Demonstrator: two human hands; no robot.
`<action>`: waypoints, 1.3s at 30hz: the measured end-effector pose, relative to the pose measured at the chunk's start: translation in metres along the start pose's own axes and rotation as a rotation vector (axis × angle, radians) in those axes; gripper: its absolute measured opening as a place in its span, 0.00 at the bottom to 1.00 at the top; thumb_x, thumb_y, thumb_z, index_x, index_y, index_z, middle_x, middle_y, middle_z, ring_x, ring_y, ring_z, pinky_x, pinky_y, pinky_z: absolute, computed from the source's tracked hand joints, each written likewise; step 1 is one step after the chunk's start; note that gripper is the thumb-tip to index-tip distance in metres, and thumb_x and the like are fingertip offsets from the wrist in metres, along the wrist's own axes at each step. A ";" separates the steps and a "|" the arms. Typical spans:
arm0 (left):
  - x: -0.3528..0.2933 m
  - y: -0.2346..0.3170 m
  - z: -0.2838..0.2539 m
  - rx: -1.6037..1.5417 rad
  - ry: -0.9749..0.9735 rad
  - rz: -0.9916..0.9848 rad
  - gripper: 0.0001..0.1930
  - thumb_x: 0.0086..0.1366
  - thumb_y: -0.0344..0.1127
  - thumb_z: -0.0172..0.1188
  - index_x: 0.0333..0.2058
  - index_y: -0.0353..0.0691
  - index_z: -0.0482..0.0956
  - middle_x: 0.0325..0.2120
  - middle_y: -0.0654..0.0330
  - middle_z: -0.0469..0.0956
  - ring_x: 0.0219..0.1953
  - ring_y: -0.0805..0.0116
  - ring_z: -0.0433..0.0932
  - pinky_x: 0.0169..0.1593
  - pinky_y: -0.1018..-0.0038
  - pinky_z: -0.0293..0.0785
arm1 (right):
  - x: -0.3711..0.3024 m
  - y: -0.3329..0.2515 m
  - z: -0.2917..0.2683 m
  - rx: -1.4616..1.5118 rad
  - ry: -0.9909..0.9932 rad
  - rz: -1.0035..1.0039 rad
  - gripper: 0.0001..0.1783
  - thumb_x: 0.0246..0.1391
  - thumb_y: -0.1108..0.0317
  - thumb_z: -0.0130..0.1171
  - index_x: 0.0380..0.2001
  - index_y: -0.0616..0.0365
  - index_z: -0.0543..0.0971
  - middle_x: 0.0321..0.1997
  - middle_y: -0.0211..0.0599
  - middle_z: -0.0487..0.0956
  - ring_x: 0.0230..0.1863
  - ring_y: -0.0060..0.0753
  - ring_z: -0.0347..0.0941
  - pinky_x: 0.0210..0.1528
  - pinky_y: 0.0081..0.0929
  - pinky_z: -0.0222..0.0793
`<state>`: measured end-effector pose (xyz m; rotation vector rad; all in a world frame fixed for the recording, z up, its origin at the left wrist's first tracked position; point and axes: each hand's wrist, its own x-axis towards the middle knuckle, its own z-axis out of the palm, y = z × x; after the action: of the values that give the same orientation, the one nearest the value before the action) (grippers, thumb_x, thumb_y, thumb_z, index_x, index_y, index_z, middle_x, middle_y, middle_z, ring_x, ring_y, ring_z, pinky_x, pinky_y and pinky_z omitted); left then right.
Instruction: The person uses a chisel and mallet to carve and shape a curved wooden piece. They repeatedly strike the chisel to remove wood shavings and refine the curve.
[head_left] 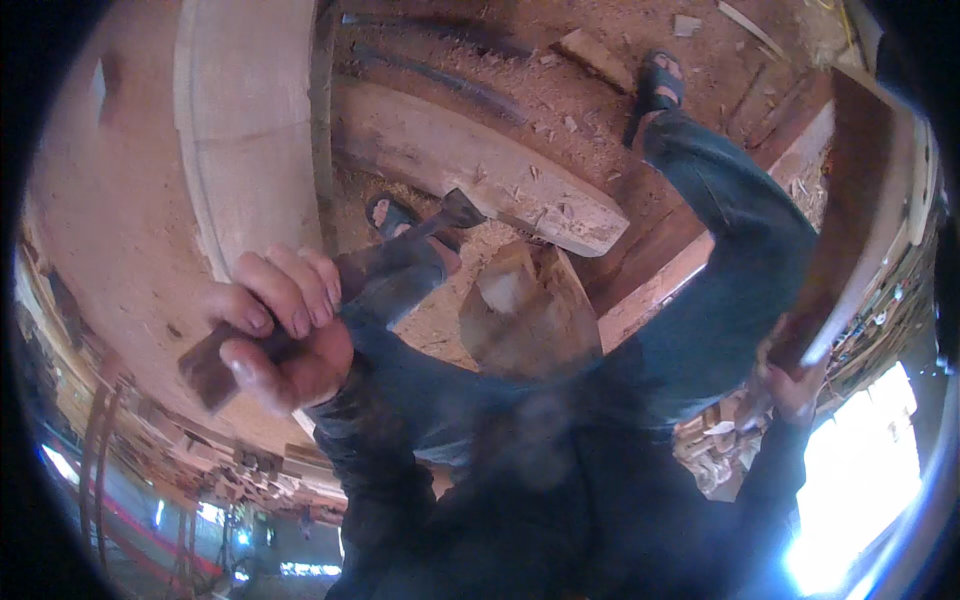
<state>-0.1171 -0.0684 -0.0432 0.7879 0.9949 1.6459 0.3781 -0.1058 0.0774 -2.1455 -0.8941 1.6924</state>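
Note:
My left hand (pixel 285 325) is closed around the handle of a chisel-like tool with a flared, dark blade (pixel 461 208). The butt of its handle sticks out past my thumb, and the blade points away from me over the floor, above my left foot. Out to the right, my right hand (pixel 792 388) grips the lower end of a long, curved wooden board (pixel 850 200). This board stands raised beside my right leg, its dark broad face toward me and a pale edge along its outer side.
A thick pale timber (pixel 250 130) runs away on the left. A chipped beam (pixel 480 165) lies across the floor ahead, with a wood block (pixel 530 320) between my legs. Shavings and offcuts cover the ground; scrap piles (pixel 865 325) lie at right. My sandalled feet are near the beam.

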 end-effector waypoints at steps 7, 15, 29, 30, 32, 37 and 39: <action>0.013 -0.050 -0.016 -0.022 -0.074 -0.104 0.25 0.68 0.60 0.63 0.40 0.49 0.62 0.24 0.66 0.68 0.26 0.70 0.70 0.35 0.69 0.67 | 0.027 -0.009 -0.014 0.005 0.111 0.161 0.24 0.48 0.73 0.69 0.48 0.64 0.73 0.40 0.40 0.76 0.38 0.26 0.74 0.38 0.26 0.73; 0.008 -0.068 -0.042 -0.044 -0.109 -0.177 0.28 0.66 0.62 0.65 0.41 0.47 0.62 0.25 0.65 0.69 0.24 0.70 0.70 0.34 0.69 0.68 | 0.046 -0.033 -0.009 -0.180 0.095 0.368 0.22 0.52 0.73 0.67 0.49 0.64 0.72 0.44 0.40 0.74 0.39 0.26 0.73 0.37 0.26 0.73; 0.024 -0.042 0.003 -0.011 -0.254 -0.307 0.20 0.70 0.55 0.63 0.34 0.49 0.65 0.24 0.65 0.67 0.24 0.70 0.68 0.35 0.67 0.67 | 0.133 -0.030 0.025 -0.130 0.227 1.593 0.26 0.50 0.71 0.65 0.51 0.67 0.70 0.39 0.38 0.75 0.36 0.23 0.74 0.38 0.23 0.73; 0.028 -0.038 0.012 0.003 -0.275 -0.314 0.20 0.71 0.54 0.63 0.34 0.49 0.65 0.23 0.65 0.67 0.24 0.70 0.68 0.35 0.67 0.67 | 0.132 -0.030 0.024 -0.104 0.222 1.585 0.26 0.50 0.71 0.65 0.52 0.67 0.70 0.38 0.38 0.75 0.36 0.23 0.74 0.39 0.23 0.73; 0.031 -0.023 0.035 0.064 -0.345 -0.299 0.19 0.71 0.54 0.63 0.34 0.49 0.65 0.23 0.65 0.68 0.23 0.70 0.69 0.35 0.66 0.68 | 0.142 -0.004 0.012 -0.084 0.130 1.552 0.27 0.50 0.71 0.65 0.52 0.67 0.70 0.37 0.38 0.75 0.35 0.23 0.74 0.39 0.22 0.73; 0.045 -0.019 0.075 0.050 -0.492 -0.320 0.19 0.70 0.51 0.65 0.34 0.49 0.65 0.22 0.65 0.70 0.23 0.69 0.71 0.37 0.65 0.70 | 0.093 0.015 -0.012 -0.004 0.029 1.514 0.29 0.48 0.70 0.64 0.53 0.69 0.69 0.35 0.37 0.76 0.34 0.22 0.74 0.40 0.21 0.73; 0.038 -0.014 0.093 0.090 -0.443 -0.369 0.18 0.69 0.48 0.66 0.34 0.48 0.66 0.22 0.64 0.72 0.23 0.68 0.71 0.36 0.65 0.70 | 0.044 -0.019 0.002 0.040 0.010 1.070 0.34 0.45 0.69 0.65 0.55 0.70 0.68 0.33 0.37 0.77 0.32 0.22 0.74 0.39 0.21 0.73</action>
<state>-0.0410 -0.0083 -0.0127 0.9173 0.8387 1.0570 0.3766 -0.0640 0.0530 -2.8001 0.4360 2.0177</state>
